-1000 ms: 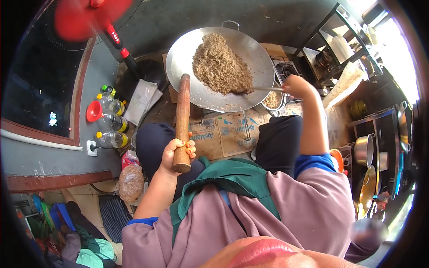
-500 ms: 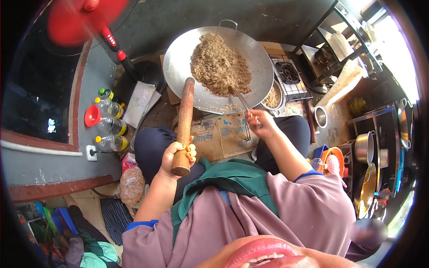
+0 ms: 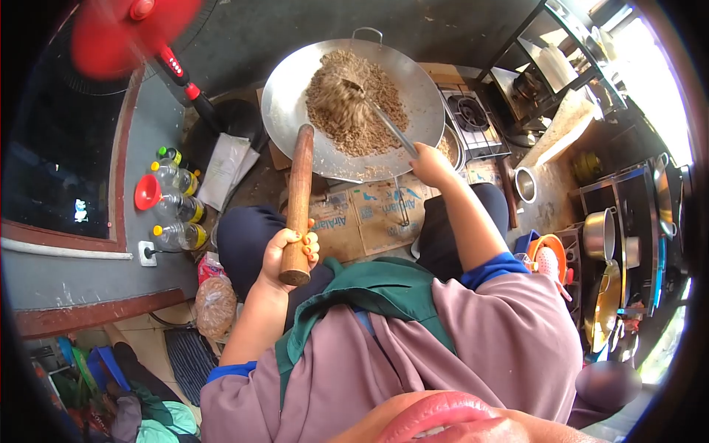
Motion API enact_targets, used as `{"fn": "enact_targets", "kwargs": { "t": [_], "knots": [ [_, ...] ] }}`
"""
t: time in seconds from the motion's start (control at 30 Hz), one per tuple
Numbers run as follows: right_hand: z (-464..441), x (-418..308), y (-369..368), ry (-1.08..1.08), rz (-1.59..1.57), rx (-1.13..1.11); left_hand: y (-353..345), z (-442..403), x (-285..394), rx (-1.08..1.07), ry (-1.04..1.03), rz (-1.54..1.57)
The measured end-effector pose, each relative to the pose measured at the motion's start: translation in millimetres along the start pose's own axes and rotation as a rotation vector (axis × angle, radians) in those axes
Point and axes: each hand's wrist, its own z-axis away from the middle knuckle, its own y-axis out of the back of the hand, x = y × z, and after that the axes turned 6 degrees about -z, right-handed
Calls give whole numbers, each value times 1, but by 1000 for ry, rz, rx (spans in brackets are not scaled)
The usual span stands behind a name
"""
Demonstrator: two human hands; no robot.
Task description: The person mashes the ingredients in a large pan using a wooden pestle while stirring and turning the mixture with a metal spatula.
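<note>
My left hand (image 3: 290, 255) is closed round the lower part of a thick wooden pestle (image 3: 301, 188). The pestle stands nearly upright in view, its far end at the near rim of a wide metal wok (image 3: 284, 103). A heap of brown crumbly food (image 3: 373, 122) lies in the wok. My right hand (image 3: 432, 164) grips the handle of a metal spatula (image 3: 395, 129). The spatula's head is in the heap, partly hidden by blurred, moving food.
A red fan (image 3: 133, 33) stands at upper left, above several plastic bottles (image 3: 177, 207) by the wall. Right of the wok are a gas stove (image 3: 473, 114) and a metal pot (image 3: 525, 184). Flattened cardboard (image 3: 380, 214) covers the floor before me.
My right hand has pushed the spatula forward and left, from the heap's near edge into its middle, stirring up food. My left hand still holds the pestle. The whole view has shifted slightly.
</note>
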Motion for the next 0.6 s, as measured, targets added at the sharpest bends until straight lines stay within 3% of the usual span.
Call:
{"fn": "enact_targets", "kwargs": {
  "t": [0.07, 0.13, 0.33, 0.37, 0.4, 0.5, 0.6],
  "knots": [
    [14, 39, 2, 104, -15, 60, 0, -1, 1, 13, -3, -13],
    [45, 16, 31, -275, -275, -113, 0, 0, 1, 12, -4, -5],
    [-12, 75, 26, -563, -1328, -180, 0, -4, 2, 26, -4, -17],
    [-38, 65, 19, -669, -1376, -20, 0, -4, 2, 34, -1, -12],
    [-71, 73, 15, -631, -1402, -148, -1, -4, 3, 43, -2, -9],
    [-131, 46, -1, -507, -1333, -195, 1, -7, 2, 40, -1, -16],
    [-152, 22, -18, -189, -695, -268, 0, -8, 3, 28, 8, -9]
  ]
}}
